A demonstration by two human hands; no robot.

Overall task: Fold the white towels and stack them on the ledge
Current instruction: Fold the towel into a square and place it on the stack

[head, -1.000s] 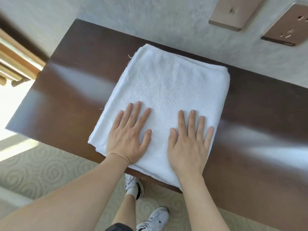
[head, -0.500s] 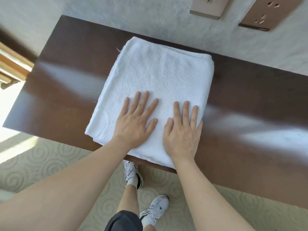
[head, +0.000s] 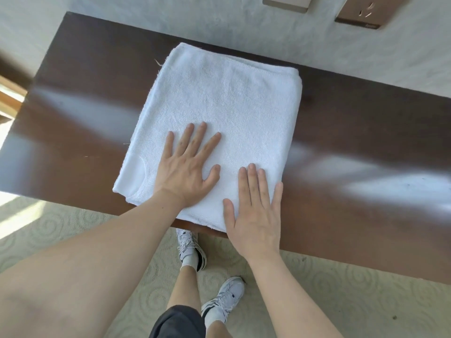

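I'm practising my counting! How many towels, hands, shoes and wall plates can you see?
White towel on the brown ledge: 1
Hands, left hand and right hand, both flat on the towel: 2
Shoes: 2
Wall plates: 2
Total: 7
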